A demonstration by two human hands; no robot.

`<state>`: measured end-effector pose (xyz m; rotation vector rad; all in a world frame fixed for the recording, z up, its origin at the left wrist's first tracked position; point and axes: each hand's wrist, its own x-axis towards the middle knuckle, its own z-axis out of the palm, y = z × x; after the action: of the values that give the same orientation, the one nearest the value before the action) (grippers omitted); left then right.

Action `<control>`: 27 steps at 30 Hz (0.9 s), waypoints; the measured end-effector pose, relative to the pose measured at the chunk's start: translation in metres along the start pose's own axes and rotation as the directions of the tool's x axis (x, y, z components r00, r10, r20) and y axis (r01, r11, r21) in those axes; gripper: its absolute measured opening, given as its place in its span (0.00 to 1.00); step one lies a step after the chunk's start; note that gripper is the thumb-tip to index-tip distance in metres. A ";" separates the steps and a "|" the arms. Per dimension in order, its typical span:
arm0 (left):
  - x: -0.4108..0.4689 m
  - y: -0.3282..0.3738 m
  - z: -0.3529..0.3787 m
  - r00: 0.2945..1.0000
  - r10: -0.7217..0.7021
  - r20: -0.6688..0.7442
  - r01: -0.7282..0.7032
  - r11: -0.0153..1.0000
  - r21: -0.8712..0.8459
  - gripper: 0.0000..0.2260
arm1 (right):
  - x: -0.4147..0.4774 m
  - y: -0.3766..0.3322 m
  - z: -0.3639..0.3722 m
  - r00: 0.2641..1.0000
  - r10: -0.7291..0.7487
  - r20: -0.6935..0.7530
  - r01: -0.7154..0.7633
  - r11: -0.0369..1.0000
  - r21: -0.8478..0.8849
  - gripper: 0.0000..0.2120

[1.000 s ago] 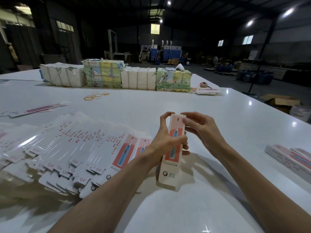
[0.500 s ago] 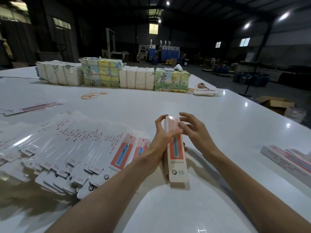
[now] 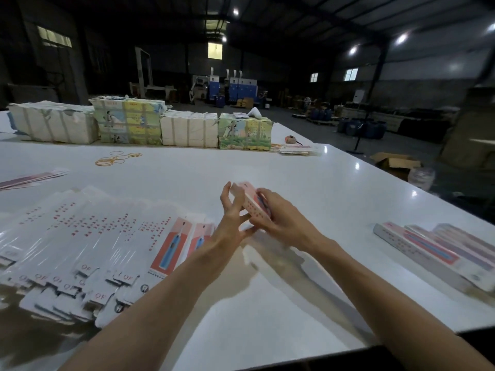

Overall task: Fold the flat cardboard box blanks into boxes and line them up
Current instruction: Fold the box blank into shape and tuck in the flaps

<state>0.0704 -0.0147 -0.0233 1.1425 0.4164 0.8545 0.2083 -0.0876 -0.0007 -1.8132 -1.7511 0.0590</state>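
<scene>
Above the table (image 3: 308, 178), the right hand (image 3: 284, 222) gripped the box (image 3: 249, 203); the left hand (image 3: 231, 223), fingers spread, touched its side.

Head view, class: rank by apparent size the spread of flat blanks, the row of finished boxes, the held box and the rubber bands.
1. spread of flat blanks
2. row of finished boxes
3. held box and rubber bands: about alike; the bands lie farther off and the box is partly hidden, so unranked.
</scene>
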 end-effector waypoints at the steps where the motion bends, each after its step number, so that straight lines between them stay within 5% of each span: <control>1: -0.001 -0.001 0.001 1.000 -0.010 0.020 0.008 0.996 0.088 0.27 | -0.004 0.003 -0.007 0.998 0.054 -0.029 -0.054 0.999 0.000 0.30; 3: 0.000 -0.006 0.000 0.998 -0.044 0.055 0.031 0.974 0.225 0.31 | -0.018 0.015 -0.022 0.987 0.148 -0.066 -0.150 0.988 -0.029 0.30; 9: 0.004 -0.016 -0.008 0.984 -0.009 0.176 -0.061 0.921 0.385 0.09 | -0.090 0.070 -0.076 0.920 0.370 -0.126 -0.387 0.909 -0.153 0.26; 11: 0.006 -0.018 -0.008 0.982 -0.017 0.188 -0.064 0.905 0.420 0.10 | -0.112 0.085 -0.090 0.888 0.426 -0.176 -0.459 0.848 -0.265 0.25; 16: 0.003 -0.020 -0.009 0.972 -0.045 0.231 -0.081 0.857 0.509 0.13 | -0.153 0.114 -0.105 0.922 0.318 -0.222 -0.384 0.670 -0.635 0.23; 23: -0.001 -0.018 -0.004 0.971 -0.034 0.237 -0.113 0.807 0.579 0.12 | -0.170 0.126 -0.115 0.859 0.401 -0.318 -0.510 0.613 -0.604 0.26; 27: -0.004 -0.016 -0.003 0.969 -0.024 0.248 -0.135 0.786 0.603 0.13 | -0.138 0.111 -0.108 0.888 0.326 -0.324 -0.457 0.690 -0.561 0.24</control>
<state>0.0718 -0.0181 -0.0398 1.8606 0.4748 0.6234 0.3368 -0.2501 -0.0139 -2.5526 -1.2744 -0.5894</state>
